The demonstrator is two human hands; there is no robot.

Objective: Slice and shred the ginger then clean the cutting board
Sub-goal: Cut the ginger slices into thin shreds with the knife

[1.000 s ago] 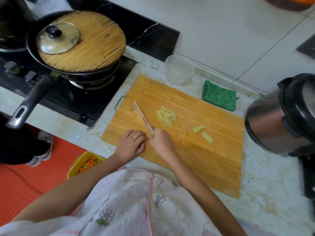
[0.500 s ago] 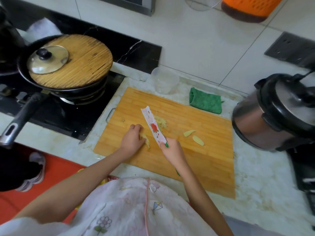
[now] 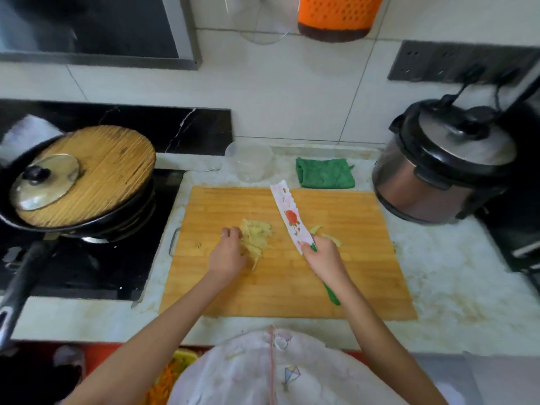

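Note:
A bamboo cutting board (image 3: pixel 336 276) lies on the marble counter. A pile of pale shredded ginger (image 3: pixel 258 233) sits left of its middle. My left hand (image 3: pixel 229 252) rests on the pile's left side with its fingertips touching the shreds. My right hand (image 3: pixel 323 258) grips the green handle of a knife (image 3: pixel 289 217), whose white flower-printed blade is lifted and tilted flat side up, pointing away from me. Two ginger slices (image 3: pixel 328 233) lie just behind my right hand, partly hidden by it.
A black pan with a bamboo mat and glass lid (image 3: pixel 84 176) sits on the stove at left, handle pointing toward me. A clear plastic cup (image 3: pixel 248 162) and green cloth (image 3: pixel 324 173) lie behind the board. A rice cooker (image 3: pixel 444 165) stands at right.
The knife went from cutting on the board to lifted with its flat side up. My left hand moved to the shredded pile. The view tilted up toward the wall.

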